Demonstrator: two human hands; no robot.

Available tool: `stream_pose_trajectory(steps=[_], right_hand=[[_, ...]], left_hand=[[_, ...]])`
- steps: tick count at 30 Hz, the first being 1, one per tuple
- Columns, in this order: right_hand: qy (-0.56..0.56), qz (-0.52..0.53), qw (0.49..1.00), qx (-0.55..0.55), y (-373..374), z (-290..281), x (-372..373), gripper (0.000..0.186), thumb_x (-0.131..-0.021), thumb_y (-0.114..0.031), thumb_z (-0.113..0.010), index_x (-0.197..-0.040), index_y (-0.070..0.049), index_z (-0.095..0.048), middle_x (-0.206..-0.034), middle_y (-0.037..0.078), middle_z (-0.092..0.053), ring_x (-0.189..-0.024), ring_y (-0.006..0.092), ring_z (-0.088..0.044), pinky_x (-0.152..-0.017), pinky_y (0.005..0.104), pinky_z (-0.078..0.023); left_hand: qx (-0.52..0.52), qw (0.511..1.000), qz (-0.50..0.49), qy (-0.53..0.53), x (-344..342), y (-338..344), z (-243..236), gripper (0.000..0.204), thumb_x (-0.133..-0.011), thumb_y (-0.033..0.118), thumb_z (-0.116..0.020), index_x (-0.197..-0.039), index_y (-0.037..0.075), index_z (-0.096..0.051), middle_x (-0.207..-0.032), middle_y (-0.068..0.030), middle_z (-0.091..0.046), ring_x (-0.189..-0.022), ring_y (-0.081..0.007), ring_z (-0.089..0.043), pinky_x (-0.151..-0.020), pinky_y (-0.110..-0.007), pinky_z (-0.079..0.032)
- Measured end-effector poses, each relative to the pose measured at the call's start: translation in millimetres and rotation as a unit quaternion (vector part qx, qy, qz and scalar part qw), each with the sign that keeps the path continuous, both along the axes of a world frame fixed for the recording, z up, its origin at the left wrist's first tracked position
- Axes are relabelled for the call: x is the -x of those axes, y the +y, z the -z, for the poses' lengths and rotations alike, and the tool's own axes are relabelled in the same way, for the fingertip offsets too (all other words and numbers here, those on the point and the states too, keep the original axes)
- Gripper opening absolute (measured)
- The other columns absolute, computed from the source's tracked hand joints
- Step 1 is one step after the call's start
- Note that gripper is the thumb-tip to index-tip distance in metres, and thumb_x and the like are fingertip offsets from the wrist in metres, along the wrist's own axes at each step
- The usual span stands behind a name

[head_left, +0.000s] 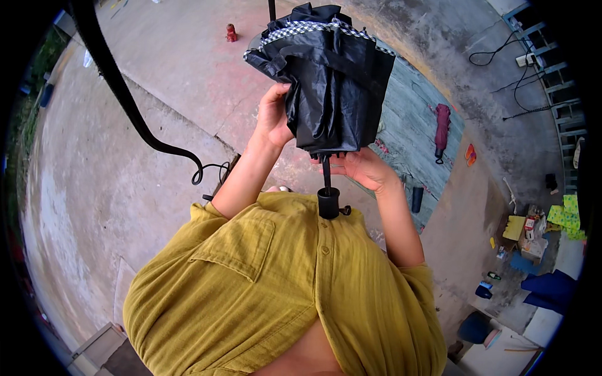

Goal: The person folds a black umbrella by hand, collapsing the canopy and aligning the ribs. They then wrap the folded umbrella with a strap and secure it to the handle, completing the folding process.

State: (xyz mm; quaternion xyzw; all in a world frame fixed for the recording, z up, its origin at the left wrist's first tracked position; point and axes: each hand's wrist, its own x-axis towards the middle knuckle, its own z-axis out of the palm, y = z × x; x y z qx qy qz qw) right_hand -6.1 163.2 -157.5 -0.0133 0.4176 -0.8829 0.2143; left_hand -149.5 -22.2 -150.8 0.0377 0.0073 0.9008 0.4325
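A black folding umbrella [342,94] with a black-and-white checked trim hangs in front of my chest, its canopy gathered in loose folds. Its short shaft runs down to a black handle [328,203], whose end is close to my shirt front. My left hand [276,116] grips the canopy's left side, thumb on the near face and the other fingers hidden behind the cloth. Under the canopy's lower right edge is my right hand [365,169], fingers stretched out toward the shaft and partly hidden behind it and the rib ends.
On the right, a blue-grey board [407,119] lies on the concrete, bearing a folded maroon umbrella [442,133] and a dark cylinder [417,199]. A small red object [232,32] stands at the far left. Beyond are cables [517,81] and assorted clutter [530,241]. A black strap [119,81] hangs at left.
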Motion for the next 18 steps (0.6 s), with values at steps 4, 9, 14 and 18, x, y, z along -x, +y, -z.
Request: stream_pose_trajectory(steps=[4, 9, 14, 18], right_hand=[[-0.009, -0.016, 0.997, 0.079, -33, -21, 7, 0.054, -0.082, -0.020, -0.073, -0.127, -0.001, -0.050, -0.123, 0.016, -0.058, -0.100, 0.0255, -0.063, -0.083, 0.0355, -0.052], [-0.138, 0.086, 0.986, -0.036, -51, -22, -5, 0.026, -0.080, -0.008, -0.074, -0.098, -0.005, -0.056, -0.080, -0.002, -0.056, -0.058, 0.0050, -0.042, -0.051, 0.0205, -0.033], [0.096, 0.333, 0.816, -0.462, -54, 19, 4, 0.037, -0.079, -0.011, -0.074, -0.110, -0.001, -0.057, -0.098, 0.006, -0.061, -0.080, 0.0161, -0.056, -0.069, 0.0311, -0.046], [0.192, 0.347, 0.669, -0.629, -45, 29, -2, 0.047, -0.078, -0.013, -0.073, -0.120, 0.000, -0.056, -0.116, 0.016, -0.060, -0.104, 0.0229, -0.057, -0.089, 0.0364, -0.045]], left_hand=[[0.007, 0.999, -0.008, 0.049, -1, 2, 5, 0.032, -0.087, 0.012, -0.055, -0.115, -0.004, -0.056, -0.111, -0.0172, -0.065, -0.100, -0.0277, -0.064, -0.094, -0.042, -0.050], [0.267, 0.914, -0.152, 0.265, -24, 7, -33, 0.044, -0.092, 0.019, -0.059, -0.130, 0.001, -0.044, -0.124, -0.0087, -0.056, -0.111, -0.0176, -0.057, -0.096, -0.035, -0.045], [0.322, 0.877, -0.189, 0.304, -21, 20, -14, 0.068, -0.087, 0.019, -0.069, -0.140, 0.004, -0.030, -0.133, -0.0057, -0.049, -0.118, -0.0157, -0.049, -0.101, -0.032, -0.038], [0.245, 0.929, -0.101, 0.257, -17, 16, -5, 0.067, -0.083, 0.017, -0.073, -0.136, 0.002, -0.036, -0.130, -0.0041, -0.053, -0.117, -0.0181, -0.053, -0.100, -0.034, -0.042]])
